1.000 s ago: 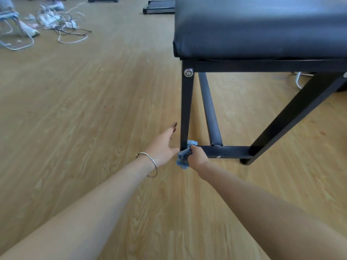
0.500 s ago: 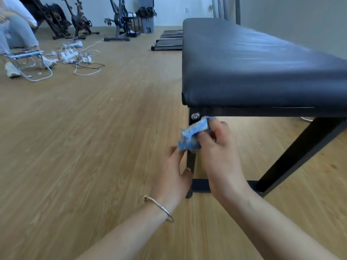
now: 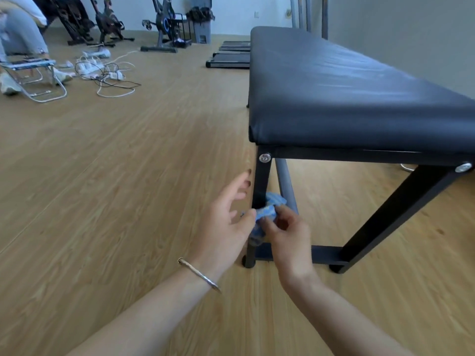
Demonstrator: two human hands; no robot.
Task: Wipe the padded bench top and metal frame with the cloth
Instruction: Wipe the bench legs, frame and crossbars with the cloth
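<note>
Pinched between thumb and fingertips of the right hand (image 3: pixel 288 235): a bunched blue cloth (image 3: pixel 270 210), set against the lower half of the near left leg (image 3: pixel 261 181) of the black frame (image 3: pixel 334 156). Just left of that leg, the left hand (image 3: pixel 226 219), open with fingers spread, thumb tip touching the cloth; a bracelet (image 3: pixel 199 274) on its wrist.

Above both hands, the padded top (image 3: pixel 347 93), near left corner overhanging the leg, left edge running straight away, near edge running right and out of view. Under it, an open gap closed in by the leg on the left, a slanted leg (image 3: pixel 390 217) on the right and a low bar (image 3: pixel 323 254) close to the floor. A grey tube (image 3: pixel 286 186) just behind the cloth.

Left of the bench, wide wooden floor (image 3: pixel 115 188). Well apart at far left, tangled cables (image 3: pixel 108 73), a folding stool (image 3: pixel 33 73) and a seated person (image 3: pixel 20 34). Farther off, exercise bikes (image 3: pixel 164 24) and a bin (image 3: pixel 201 24). Flat dark boards (image 3: pixel 231 60) just left of the top's far end. On the right, a grey wall (image 3: pixel 411 34) beyond the bench.
</note>
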